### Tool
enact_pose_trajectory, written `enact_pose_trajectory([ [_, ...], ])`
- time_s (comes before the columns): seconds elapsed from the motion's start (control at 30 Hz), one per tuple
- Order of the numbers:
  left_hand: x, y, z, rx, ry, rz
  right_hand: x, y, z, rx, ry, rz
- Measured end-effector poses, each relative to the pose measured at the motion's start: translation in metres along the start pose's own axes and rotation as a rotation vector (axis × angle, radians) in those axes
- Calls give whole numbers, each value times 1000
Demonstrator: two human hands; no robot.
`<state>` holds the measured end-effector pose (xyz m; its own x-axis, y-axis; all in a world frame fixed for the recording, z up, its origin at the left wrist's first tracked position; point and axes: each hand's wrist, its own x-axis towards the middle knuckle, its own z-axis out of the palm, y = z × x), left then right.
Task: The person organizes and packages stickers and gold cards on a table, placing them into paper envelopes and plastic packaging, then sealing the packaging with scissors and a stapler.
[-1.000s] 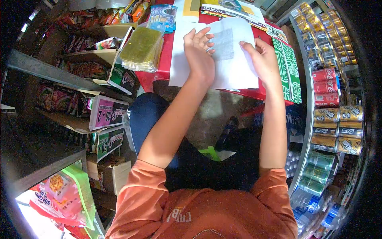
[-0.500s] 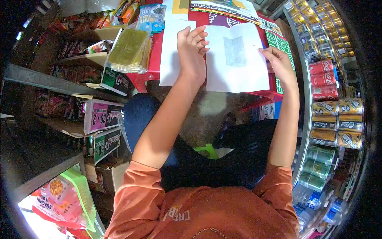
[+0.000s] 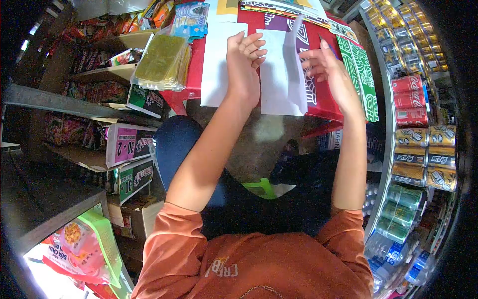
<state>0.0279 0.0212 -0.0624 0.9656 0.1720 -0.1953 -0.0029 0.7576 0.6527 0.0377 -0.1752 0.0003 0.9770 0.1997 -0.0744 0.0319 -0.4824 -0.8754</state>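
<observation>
A white paper sheet (image 3: 279, 74) lies on the red table, its right part raised into a nearly upright flap (image 3: 298, 65). My right hand (image 3: 332, 74) stands on the flap's right side, fingers stretched out with their tips at the paper and the thumb up. My left hand (image 3: 245, 57) rests on its outer edge at the sheet's left side, palm turned right, fingers loosely bent and apart, holding nothing. Under and left of it is another white sheet (image 3: 214, 74). Purple and green patterned pieces (image 3: 358, 74) lie at the right.
Clear-wrapped olive-green sheets (image 3: 162, 60) overhang the red table (image 3: 191, 89) at its left corner. Blue packets (image 3: 191, 20) lie behind them. Shelves with noodle boxes (image 3: 129, 144) stand left; drink cans (image 3: 411, 154) line the right side. Flat printed packs (image 3: 284, 10) lie at the far edge.
The sheet's right part has risen from flat to nearly upright, swinging left. My right hand has gone from gripping its edge to spread fingers against it. My left hand has hardly moved.
</observation>
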Motion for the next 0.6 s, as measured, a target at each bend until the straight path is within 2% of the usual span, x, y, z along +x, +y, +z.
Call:
enact_pose_trajectory([
  [0.2, -2, -3, 8, 83, 76, 160, 8, 31, 11, -81, 61, -186],
  [0.33, -15, 3, 13, 117, 23, 113, 1, 27, 16, 69, 124, 31],
  [0.37, -15, 2, 12, 114, 19, 108, -3, 18, 14, 164, 69, 86],
  [0.47, -13, 1, 10, 48, -11, 55, -1, 19, 8, 451, 17, 138],
  [0.6, -10, -4, 8, 4, 23, -1, 4, 28, 3, 585, -60, 207],
])
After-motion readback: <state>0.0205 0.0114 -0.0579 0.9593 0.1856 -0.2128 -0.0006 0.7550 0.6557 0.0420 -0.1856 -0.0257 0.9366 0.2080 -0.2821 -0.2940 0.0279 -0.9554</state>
